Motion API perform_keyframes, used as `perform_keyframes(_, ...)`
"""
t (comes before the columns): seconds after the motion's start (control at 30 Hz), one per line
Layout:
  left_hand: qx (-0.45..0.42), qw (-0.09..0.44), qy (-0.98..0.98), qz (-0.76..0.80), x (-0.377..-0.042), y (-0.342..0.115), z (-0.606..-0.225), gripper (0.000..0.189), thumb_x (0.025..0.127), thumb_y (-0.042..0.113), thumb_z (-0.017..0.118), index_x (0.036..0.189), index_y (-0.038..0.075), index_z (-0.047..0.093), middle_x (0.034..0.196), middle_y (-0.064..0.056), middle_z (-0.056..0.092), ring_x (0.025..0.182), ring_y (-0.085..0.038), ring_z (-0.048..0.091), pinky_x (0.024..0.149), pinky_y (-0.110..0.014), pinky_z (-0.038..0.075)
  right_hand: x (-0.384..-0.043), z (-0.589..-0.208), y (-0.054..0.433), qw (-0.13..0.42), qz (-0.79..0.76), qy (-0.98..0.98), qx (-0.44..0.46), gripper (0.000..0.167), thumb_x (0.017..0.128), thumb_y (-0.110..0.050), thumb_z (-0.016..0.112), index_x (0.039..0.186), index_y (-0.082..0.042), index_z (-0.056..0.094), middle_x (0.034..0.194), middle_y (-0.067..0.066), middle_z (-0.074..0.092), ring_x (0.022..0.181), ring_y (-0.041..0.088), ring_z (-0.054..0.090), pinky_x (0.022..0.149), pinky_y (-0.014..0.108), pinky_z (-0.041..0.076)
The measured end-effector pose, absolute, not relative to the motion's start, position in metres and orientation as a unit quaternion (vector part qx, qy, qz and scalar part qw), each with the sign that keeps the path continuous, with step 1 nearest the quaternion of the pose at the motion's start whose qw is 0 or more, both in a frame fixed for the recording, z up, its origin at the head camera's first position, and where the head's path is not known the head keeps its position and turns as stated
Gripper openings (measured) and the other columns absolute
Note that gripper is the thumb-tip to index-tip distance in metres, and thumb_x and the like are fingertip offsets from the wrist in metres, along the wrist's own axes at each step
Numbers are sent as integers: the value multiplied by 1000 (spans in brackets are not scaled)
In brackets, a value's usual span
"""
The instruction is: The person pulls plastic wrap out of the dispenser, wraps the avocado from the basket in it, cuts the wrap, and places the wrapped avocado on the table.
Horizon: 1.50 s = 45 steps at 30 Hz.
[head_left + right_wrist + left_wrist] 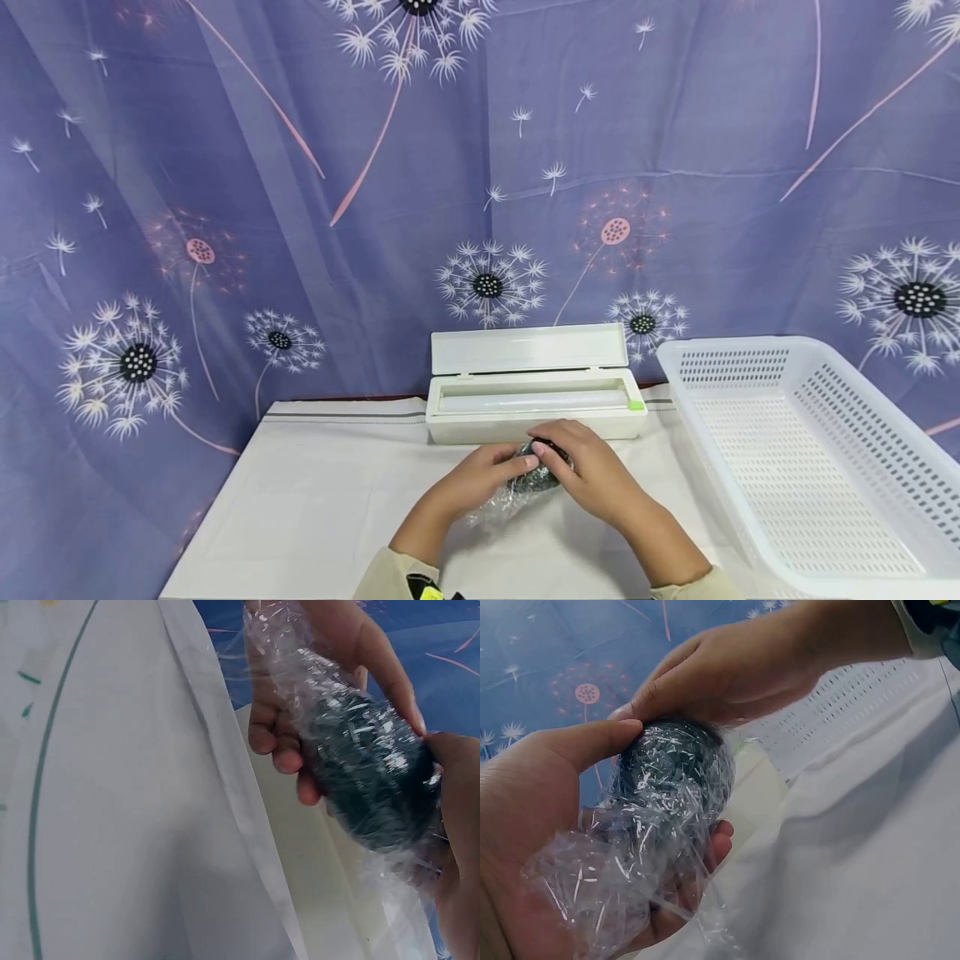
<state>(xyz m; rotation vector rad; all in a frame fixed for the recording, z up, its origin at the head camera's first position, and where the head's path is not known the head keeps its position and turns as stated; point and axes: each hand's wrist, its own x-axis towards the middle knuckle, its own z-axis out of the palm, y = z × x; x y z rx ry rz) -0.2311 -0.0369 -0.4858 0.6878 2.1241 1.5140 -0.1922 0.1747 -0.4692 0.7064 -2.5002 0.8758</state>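
A dark green, rounded object (538, 477) is wrapped in crinkled clear plastic film (592, 885); its kind is hard to tell under the film. My left hand (472, 482) holds it from the left, thumb on top and fingers curled beneath, as the left wrist view shows. Loose film bunches over that palm and trails toward me. From the other side my right hand (596, 473) grips the object's far end, with its thumb beside the left thumb. Most of the right fingers are hidden in the left wrist view.
Just beyond the hands sits a long white box (536, 430) with its lid (528, 348) raised and a film roll (532, 402) inside. A white perforated plastic basket (802, 483) stands at the right. White cloth (315, 500) covers the table, and a blue dandelion-patterned curtain (375, 275) hangs behind.
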Motion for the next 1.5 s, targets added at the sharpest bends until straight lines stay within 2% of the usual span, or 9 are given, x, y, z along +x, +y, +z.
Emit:
perform_keyframes(0.23,242,238,750,568,-227,-37,-479,43,101,46,52,127,16,71,128,-1,69,120,-11,59,112,-41,42,-192,-468,173,204,302,-897,250,28,104,-24,55,128,-15,68,123,-5,70,118,17,64,99,42,53)
perform_keyframes(0.5,248,237,745,573,-224,-36,-474,43,102,43,51,125,13,71,124,-3,71,114,-10,61,108,-36,44,-189,-468,171,183,317,-903,226,30,106,-26,50,130,-17,66,124,-4,69,120,17,65,99,43,54)
perform_keyframes(0.73,250,245,730,587,-223,-35,-472,46,101,43,55,121,6,70,107,-6,72,94,-10,65,89,-26,53,-190,-471,172,170,341,-900,212,33,108,-25,45,133,-17,65,127,-6,69,123,19,64,100,45,53)
perform_keyframes(0.83,248,242,733,586,-222,-35,-471,46,100,44,57,121,6,70,104,-4,72,92,-9,65,86,-25,53,-191,-473,173,168,352,-897,208,33,109,-24,43,132,-18,65,126,-7,69,122,20,64,100,47,52)
perform_keyframes(0.97,247,236,735,586,-222,-34,-471,45,99,44,58,125,8,68,107,-5,72,94,-10,65,87,-27,54,-193,-474,173,158,379,-890,199,35,110,-24,40,132,-16,66,127,-4,70,124,23,64,103,49,50)
perform_keyframes(1.2,243,205,763,563,-218,-30,-470,46,97,47,62,130,15,67,112,0,73,98,-10,67,87,-26,55,-195,-474,173,87,468,-868,138,46,112,-32,28,132,-14,65,131,-1,69,131,28,59,112,55,42)
perform_keyframes(1.5,234,154,807,519,-214,-27,-465,54,95,52,63,139,20,61,127,2,68,110,-8,63,95,-29,52,-197,-474,174,36,518,-848,106,50,112,-39,26,134,-14,63,134,3,67,135,28,56,114,55,40)
